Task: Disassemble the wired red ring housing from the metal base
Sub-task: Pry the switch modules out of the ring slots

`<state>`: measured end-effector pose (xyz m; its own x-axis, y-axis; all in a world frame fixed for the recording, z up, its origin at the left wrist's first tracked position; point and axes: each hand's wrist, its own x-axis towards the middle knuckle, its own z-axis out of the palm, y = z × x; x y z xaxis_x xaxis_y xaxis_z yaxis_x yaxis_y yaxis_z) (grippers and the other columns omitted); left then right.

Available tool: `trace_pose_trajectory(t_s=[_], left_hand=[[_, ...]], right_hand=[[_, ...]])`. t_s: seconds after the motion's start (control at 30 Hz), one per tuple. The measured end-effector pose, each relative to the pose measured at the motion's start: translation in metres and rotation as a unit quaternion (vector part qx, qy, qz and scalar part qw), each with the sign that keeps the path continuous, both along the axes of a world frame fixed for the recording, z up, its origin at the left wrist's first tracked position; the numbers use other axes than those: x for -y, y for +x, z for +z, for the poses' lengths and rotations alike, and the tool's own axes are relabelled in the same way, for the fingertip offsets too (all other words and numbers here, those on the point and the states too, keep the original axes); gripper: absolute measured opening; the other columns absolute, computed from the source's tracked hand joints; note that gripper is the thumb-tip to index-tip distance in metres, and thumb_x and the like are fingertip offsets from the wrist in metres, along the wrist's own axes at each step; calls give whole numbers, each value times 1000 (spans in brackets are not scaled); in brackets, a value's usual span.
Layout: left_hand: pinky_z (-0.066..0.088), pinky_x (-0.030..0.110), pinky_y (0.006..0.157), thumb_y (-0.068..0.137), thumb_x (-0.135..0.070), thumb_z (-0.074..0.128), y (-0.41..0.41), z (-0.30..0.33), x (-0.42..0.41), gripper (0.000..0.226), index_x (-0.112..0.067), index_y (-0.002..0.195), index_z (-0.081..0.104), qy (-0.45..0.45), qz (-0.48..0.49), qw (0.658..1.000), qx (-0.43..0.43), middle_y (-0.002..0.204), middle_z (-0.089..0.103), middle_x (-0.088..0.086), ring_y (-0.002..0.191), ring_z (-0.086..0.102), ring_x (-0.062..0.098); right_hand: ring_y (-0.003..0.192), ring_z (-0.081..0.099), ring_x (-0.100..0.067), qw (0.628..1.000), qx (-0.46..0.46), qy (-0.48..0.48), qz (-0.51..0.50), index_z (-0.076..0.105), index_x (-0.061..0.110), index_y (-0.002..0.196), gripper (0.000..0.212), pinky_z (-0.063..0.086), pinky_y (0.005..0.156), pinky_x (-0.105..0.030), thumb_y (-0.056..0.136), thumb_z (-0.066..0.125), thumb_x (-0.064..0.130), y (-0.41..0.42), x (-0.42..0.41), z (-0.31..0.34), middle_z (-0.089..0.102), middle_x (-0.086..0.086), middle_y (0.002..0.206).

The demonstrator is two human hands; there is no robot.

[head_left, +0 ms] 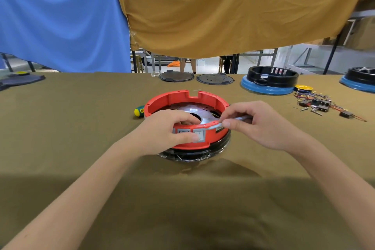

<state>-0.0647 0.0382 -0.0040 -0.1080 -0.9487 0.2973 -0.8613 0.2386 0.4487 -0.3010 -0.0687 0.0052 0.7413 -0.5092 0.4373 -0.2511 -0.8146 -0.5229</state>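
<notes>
Centrally on the table (pixel 81 128), I see the red ring housing (pixel 180 95) atop its metal base (pixel 194 110). My left hand (pixel 164 128) grips its near wall; my right hand (pixel 261 124) pinches a thin metal tool (pixel 233 121) against the rim.

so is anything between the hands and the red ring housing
Nothing visible does. The left hand already grips the near wall of the red ring housing, thumb on the switch panel. The right hand holds a thin metal tool against the near rim.
</notes>
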Motion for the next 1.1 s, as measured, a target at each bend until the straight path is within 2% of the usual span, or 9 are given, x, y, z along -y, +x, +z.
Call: trace_pose_trajectory(t_s=[0.1,0.23,0.4,0.53,0.63,0.77,0.9,0.97,1.1], left_hand=[[51,32,92,87,-48,67,-1,1,-1,36,-37,121,63,11,5,1000,5,112,64,-23,104,57,-4],[50,29,91,87,-47,67,-2,-1,-2,33,-37,118,63,10,11,1000,2,107,63,-26,103,57,-7],[50,28,90,86,-49,66,-2,-2,-2,35,-35,118,62,8,24,1000,5,107,64,-25,102,58,-6],[50,27,90,86,-48,66,-2,-2,-2,34,-35,117,61,17,28,999,5,108,64,-23,101,58,-4],[49,25,89,86,-48,66,-3,-1,-2,33,-37,117,60,24,30,999,6,108,64,-23,101,58,-4],[50,28,91,87,-46,67,-3,-1,-2,33,-36,117,60,26,28,999,-3,108,64,-23,102,59,-3],[51,35,94,87,-43,69,-3,0,-2,34,-33,118,62,29,20,999,-25,109,65,-20,104,60,1],[52,36,93,86,-42,70,-3,1,-2,34,-33,118,63,34,19,999,-37,108,66,-18,103,61,2],[53,38,93,85,-41,72,-4,0,-1,35,-32,117,64,35,20,998,-47,107,67,-17,102,63,4]], right_hand=[[59,52,-2,999,21,-43,-4,73,27,90,5,37,56,-11,92,69,24,0,-5,-2,65,22,76],[78,59,4,992,16,-122,-1,74,19,93,4,40,68,-7,90,71,20,1,-13,0,63,24,81],[77,57,5,987,-16,-159,-1,76,17,92,6,38,67,-6,89,72,20,1,-16,10,59,22,80],[81,59,3,988,-12,-151,-10,76,15,93,6,40,70,-6,88,73,18,2,-15,16,61,20,83],[82,61,-1,991,-23,-135,-3,77,16,93,6,45,71,-12,88,73,17,3,-16,18,63,18,84],[78,61,-5,993,-4,-114,-5,76,20,91,4,43,64,-15,88,73,20,2,-16,17,62,18,81],[77,61,-11,992,-28,-123,-1,76,21,93,6,48,66,-29,89,72,22,3,-16,19,62,17,82],[78,61,-11,991,-43,-125,4,76,22,93,7,49,69,-32,89,71,25,3,-14,23,63,17,84],[77,58,-9,990,-67,-125,15,76,23,92,6,45,66,-23,89,71,26,6,-11,28,60,18,81]])
